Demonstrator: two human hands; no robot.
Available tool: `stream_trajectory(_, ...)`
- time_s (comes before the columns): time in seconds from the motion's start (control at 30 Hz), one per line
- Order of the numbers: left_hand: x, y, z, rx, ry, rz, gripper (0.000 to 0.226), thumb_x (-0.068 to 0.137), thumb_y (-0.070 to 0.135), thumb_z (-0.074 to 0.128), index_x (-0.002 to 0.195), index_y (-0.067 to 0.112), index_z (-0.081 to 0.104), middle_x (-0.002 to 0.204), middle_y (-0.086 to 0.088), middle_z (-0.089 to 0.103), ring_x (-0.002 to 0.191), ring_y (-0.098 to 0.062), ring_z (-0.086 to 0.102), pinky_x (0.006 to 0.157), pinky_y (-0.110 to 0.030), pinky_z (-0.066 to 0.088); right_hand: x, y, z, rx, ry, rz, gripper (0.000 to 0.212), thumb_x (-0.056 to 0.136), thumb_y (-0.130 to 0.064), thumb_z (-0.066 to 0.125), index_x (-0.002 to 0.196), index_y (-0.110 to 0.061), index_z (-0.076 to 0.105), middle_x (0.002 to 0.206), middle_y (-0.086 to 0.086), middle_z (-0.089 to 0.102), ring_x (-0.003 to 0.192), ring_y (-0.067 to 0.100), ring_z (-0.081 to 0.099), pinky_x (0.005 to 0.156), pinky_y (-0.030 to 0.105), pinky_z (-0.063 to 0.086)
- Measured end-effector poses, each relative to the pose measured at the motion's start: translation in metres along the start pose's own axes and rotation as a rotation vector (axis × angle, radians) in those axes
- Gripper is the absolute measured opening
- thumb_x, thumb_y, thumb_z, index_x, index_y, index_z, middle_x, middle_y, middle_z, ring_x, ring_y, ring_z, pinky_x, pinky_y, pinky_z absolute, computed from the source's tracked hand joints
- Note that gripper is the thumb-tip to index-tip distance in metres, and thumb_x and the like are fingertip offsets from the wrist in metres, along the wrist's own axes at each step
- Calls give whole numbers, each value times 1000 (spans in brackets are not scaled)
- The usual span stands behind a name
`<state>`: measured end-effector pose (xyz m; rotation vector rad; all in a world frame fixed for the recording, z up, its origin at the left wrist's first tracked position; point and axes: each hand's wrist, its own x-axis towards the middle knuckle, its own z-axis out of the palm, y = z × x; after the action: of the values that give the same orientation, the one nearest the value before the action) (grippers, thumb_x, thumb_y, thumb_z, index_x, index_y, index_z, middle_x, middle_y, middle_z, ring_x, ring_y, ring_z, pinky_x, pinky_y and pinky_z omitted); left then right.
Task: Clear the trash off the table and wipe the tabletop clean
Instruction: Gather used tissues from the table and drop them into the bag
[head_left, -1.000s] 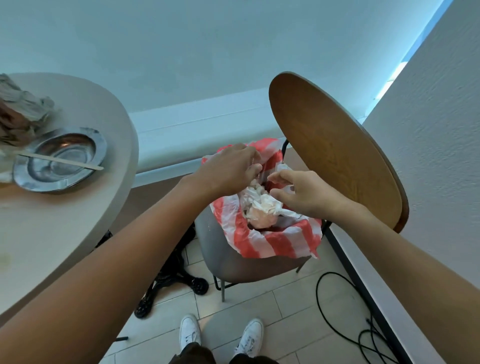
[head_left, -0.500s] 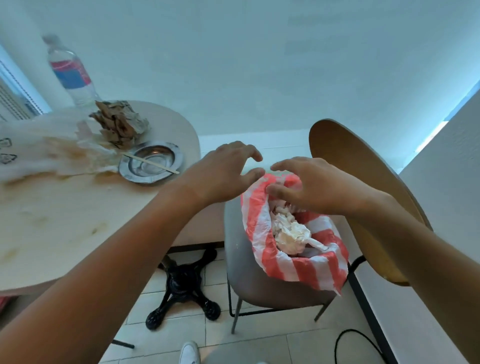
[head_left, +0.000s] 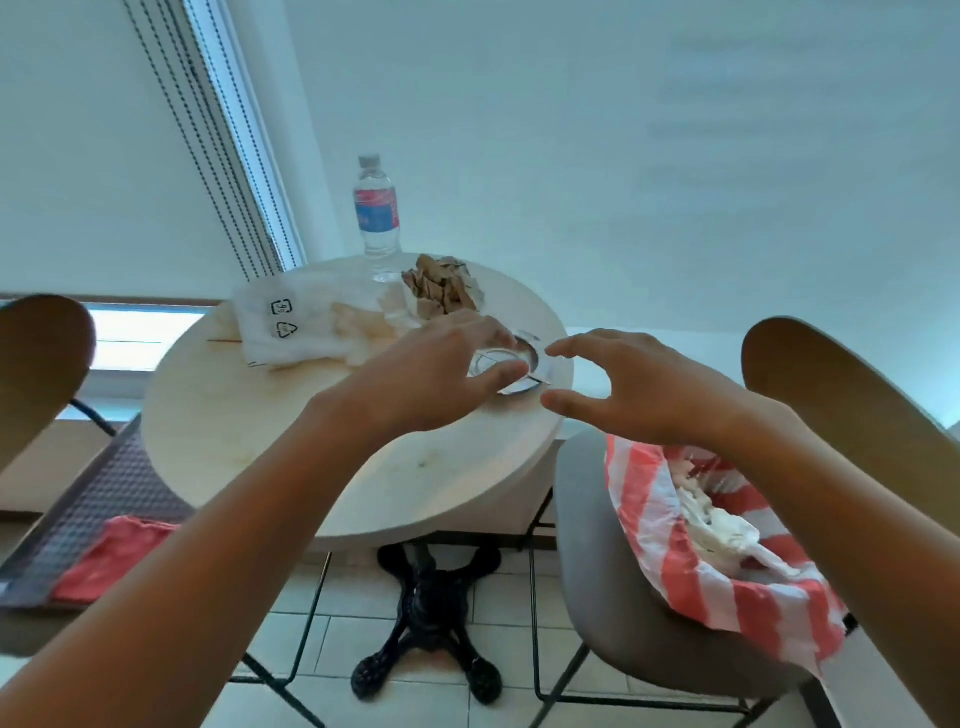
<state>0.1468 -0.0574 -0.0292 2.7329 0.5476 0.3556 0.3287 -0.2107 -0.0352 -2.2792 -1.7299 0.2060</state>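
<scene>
On the round counter (head_left: 291, 441) lie a crumpled clear bag (head_left: 306, 325), brown paper scraps (head_left: 441, 286), a water bottle (head_left: 377, 218) and a metal ashtray (head_left: 511, 364). The left hand (head_left: 441, 374) hovers over the ashtray, fingers apart, holding nothing. The right hand (head_left: 644, 389) hangs beside it, fingers spread, above the striped trash bag (head_left: 675, 545) on a chair (head_left: 597, 597).

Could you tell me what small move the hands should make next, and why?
Probably lower both hands onto the metal ashtray. The left hand and right hand are open, holding nothing, right above it, and it sits near the table edge beside the striped bag on the chair, so emptying it looks handy.
</scene>
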Motion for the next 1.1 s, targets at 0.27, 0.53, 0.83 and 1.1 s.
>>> stream_trajectory(0.27, -39, -99, -49, 61, -1, -45, 43, 93, 58, 50, 127, 32, 56, 136, 7, 54, 125, -15, 50, 106, -39, 40, 52, -69, 24, 14, 23, -44, 58, 87, -59, 63, 140, -40, 50, 136, -13, 57, 121, 12, 55, 101, 38, 47)
stream_trajectory(0.53, -41, -156, -65, 52, 22, -16, 39, 93, 54, 54, 125, 32, 57, 132, 8, 55, 125, -13, 49, 110, -36, 35, 93, -102, 50, -5, 9, -13, 61, 90, -48, 68, 144, -46, 40, 152, -9, 44, 132, 18, 50, 106, 49, 45)
stream_trajectory(0.83, -26, -178, -60, 22, 19, 7, 39, 93, 51, 57, 125, 30, 58, 130, 8, 56, 123, -13, 50, 107, -34, 35, 135, -113, 63, -29, -11, -40, 58, 94, -36, 66, 147, -43, 42, 152, -10, 41, 135, 13, 45, 93, 26, 36)
stream_trajectory(1.1, -10, -192, -58, 21, 24, -13, 39, 93, 53, 55, 125, 31, 58, 132, 9, 56, 124, -13, 49, 108, -39, 37, 157, -110, 69, 82, -13, -68, 46, 89, -18, 65, 129, -39, 58, 133, -7, 55, 114, 16, 57, 96, 34, 48)
